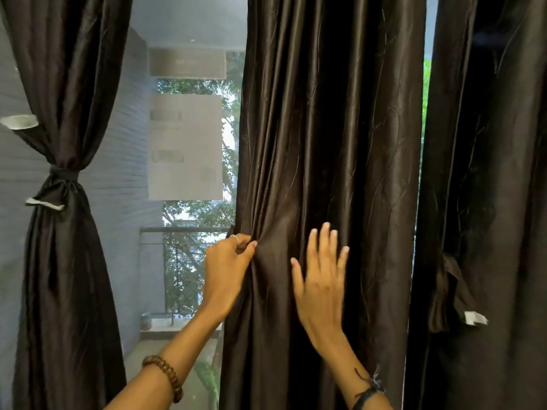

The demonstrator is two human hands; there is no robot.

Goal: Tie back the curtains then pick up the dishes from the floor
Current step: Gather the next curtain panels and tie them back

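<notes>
A dark brown satin curtain panel (331, 128) hangs loose in the middle of the window. My left hand (226, 270) pinches its left edge at about waist height, bunching the cloth. With straight, spread fingers my right hand (321, 279) lies flat against the front of the same panel. The left curtain panel (68, 69) is gathered and bound by a dark tie-back (63, 174). On the right hangs a third panel (488, 143), with a loose dark tie-back strip (450, 291) dangling at its left edge. No dishes are in view.
Behind the curtains is a mesh-screened window (183, 143) onto a balcony with a metal railing (177, 261), a grey wall and trees. A small pot (145, 321) stands on the balcony ledge.
</notes>
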